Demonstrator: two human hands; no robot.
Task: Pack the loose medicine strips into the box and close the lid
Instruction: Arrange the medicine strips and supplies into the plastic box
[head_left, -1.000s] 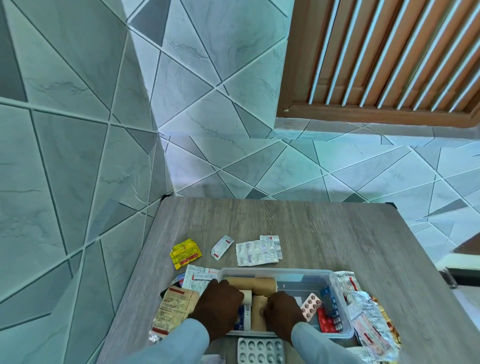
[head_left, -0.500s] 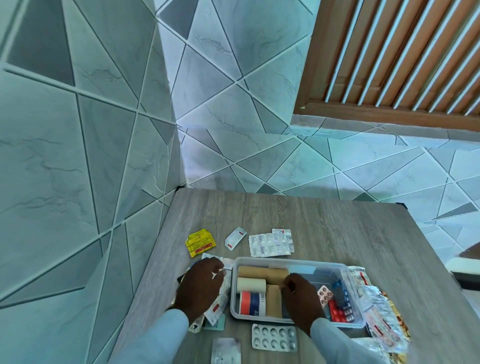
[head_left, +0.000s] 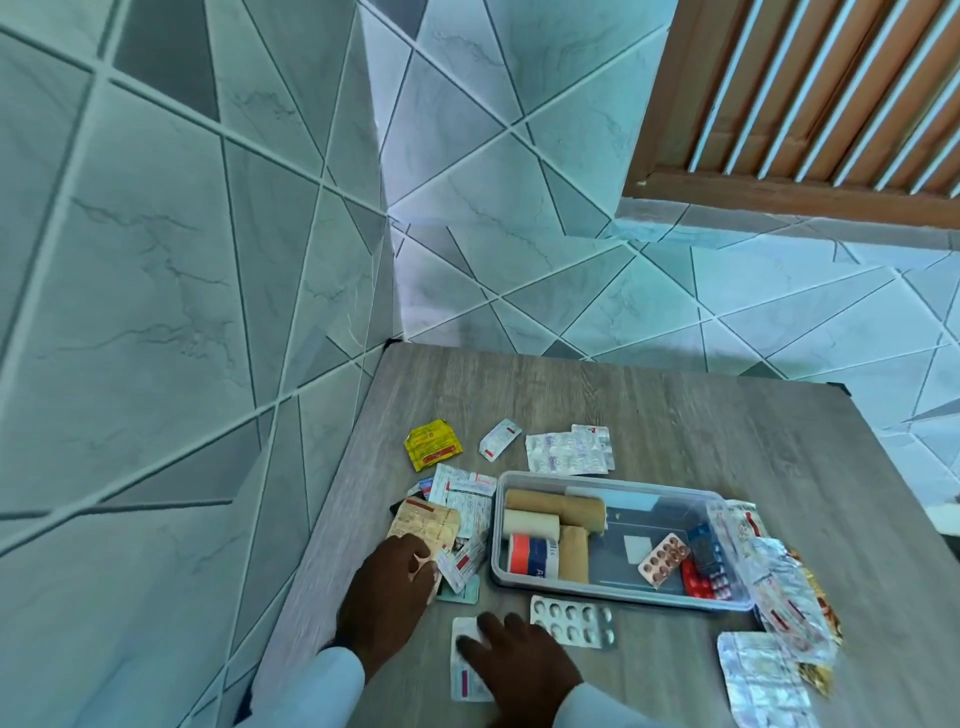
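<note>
A clear plastic box (head_left: 623, 596) stands open on the wooden table (head_left: 675, 415). It holds bandage rolls (head_left: 553, 506) and a few blister strips (head_left: 665, 560). My left hand (head_left: 389, 597) lies on a pile of loose medicine strips (head_left: 462, 501) left of the box, fingers curled on a small white-and-red strip (head_left: 460, 566). My right hand (head_left: 519, 662) rests flat, fingers apart, on a white strip (head_left: 464, 680) in front of the box. A silver blister strip (head_left: 574, 621) lies beside it. No lid is in view.
Behind the box lie a yellow sachet (head_left: 432, 451), a small white strip (head_left: 500, 439) and silver strips (head_left: 569, 452). Foil strips (head_left: 787, 597) are heaped at the box's right end. The tiled wall (head_left: 208, 312) runs along the table's left edge.
Both hands have left the box. The left hand went to the pile at the left, then slid nearer. The right hand moved down onto the white strip in front of the box.
</note>
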